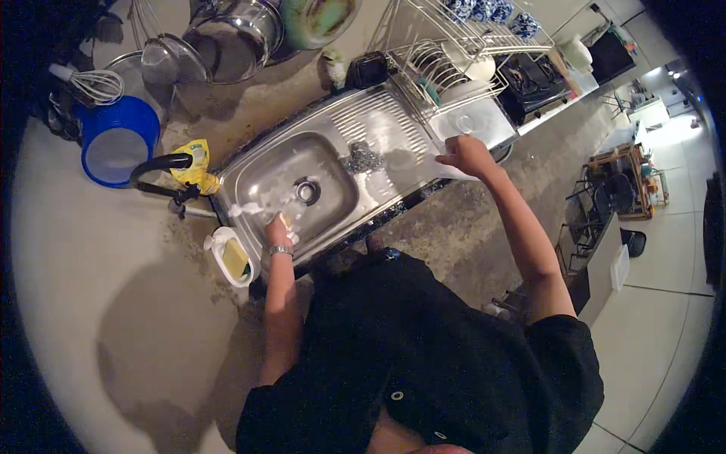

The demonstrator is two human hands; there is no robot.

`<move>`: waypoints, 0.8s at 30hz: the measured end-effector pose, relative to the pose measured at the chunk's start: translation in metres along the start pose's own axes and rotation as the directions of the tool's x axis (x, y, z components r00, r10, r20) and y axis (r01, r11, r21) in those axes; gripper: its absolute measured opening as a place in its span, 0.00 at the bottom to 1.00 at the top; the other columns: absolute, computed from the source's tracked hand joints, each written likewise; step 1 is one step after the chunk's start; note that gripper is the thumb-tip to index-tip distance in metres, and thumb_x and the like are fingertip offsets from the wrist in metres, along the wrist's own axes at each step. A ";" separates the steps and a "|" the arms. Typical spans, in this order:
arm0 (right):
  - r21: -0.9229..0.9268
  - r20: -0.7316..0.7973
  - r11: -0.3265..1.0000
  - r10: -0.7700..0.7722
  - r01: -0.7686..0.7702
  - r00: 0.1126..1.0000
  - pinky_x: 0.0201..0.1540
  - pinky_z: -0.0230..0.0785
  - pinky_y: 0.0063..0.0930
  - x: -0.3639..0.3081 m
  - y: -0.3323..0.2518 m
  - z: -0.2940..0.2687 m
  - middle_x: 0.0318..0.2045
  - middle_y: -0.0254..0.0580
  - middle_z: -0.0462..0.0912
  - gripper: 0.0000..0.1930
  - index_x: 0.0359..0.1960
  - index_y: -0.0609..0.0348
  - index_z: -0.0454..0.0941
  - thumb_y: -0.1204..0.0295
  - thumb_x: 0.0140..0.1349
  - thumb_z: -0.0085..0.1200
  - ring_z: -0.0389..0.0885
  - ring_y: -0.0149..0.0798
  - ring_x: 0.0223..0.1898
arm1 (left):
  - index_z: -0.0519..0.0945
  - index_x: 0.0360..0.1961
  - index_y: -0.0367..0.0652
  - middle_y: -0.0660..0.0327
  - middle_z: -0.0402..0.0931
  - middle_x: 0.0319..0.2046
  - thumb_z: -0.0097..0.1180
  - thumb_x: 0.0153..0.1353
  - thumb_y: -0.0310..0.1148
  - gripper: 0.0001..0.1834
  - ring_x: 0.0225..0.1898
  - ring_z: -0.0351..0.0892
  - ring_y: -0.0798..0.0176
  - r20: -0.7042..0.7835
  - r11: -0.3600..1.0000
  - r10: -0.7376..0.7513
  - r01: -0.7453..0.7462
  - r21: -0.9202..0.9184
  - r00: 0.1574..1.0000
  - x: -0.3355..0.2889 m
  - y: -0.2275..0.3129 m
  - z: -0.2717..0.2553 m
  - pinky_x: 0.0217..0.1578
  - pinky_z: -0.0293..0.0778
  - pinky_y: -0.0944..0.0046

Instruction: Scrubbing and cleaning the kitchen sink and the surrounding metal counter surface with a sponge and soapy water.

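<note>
My left hand (279, 233), with a metal watch band at its wrist, is low over the near left side of the steel sink (261, 178). Its fingers are closed on a small pale-yellow sponge (285, 220), mostly covered by the hand. White suds (246, 209) lie around it and on the sink's left rim. At the right end of the drainboard, my right hand (470, 157) grips a whitish, partly see-through item (456, 172); its kind is unclear. A crumpled, shiny grey mass (363, 157) sits on the drainboard beside the basin.
A black faucet (162, 163) reaches in from the left, near a yellow pouch (193, 160). A white caddy (219, 253) holds a yellow sponge (235, 258). A blue strainer (121, 140) and pots (234, 38) hang on the wall. The wire dish rack (446, 76) stands beyond my right hand.
</note>
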State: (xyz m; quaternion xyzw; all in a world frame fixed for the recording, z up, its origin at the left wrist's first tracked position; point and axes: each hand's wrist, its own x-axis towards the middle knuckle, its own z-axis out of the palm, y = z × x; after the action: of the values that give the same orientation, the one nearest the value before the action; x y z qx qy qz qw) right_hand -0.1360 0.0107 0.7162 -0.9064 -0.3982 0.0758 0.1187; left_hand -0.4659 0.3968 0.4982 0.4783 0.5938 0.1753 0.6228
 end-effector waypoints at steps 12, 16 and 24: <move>-0.108 0.096 0.990 0.096 -0.086 0.991 0.38 0.74 0.49 0.034 0.002 0.009 0.26 0.55 0.82 0.23 0.27 0.61 0.79 0.49 0.52 0.64 0.81 0.59 0.33 | 0.79 0.40 0.42 0.60 0.79 0.31 0.55 0.64 0.38 0.11 0.28 0.81 0.59 0.398 0.898 -0.064 0.226 -0.377 0.915 0.018 -0.060 -0.020 0.29 0.83 0.54; -0.121 -0.038 0.992 0.017 -0.021 0.999 0.33 0.71 0.52 0.068 -0.008 -0.003 0.24 0.59 0.80 0.23 0.26 0.62 0.78 0.50 0.54 0.63 0.80 0.62 0.30 | 0.79 0.43 0.42 0.60 0.81 0.35 0.56 0.65 0.36 0.10 0.29 0.81 0.62 0.376 0.893 0.107 0.077 -0.443 0.921 0.001 -0.064 -0.033 0.29 0.82 0.61; -0.249 -0.123 0.955 -0.197 0.162 0.973 0.34 0.73 0.50 0.115 -0.073 -0.030 0.27 0.54 0.82 0.19 0.29 0.58 0.78 0.53 0.54 0.63 0.81 0.58 0.32 | 0.80 0.42 0.43 0.62 0.80 0.28 0.55 0.61 0.29 0.08 0.23 0.77 0.69 0.325 0.938 0.132 -0.012 -0.347 0.937 0.004 -0.070 -0.037 0.16 0.67 0.69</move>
State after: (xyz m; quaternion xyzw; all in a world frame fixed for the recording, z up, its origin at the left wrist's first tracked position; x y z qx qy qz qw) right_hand -0.1033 0.1385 0.7604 -0.8772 -0.4753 -0.0504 0.0449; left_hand -0.5234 0.3808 0.4453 0.4086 0.4190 0.2119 0.7827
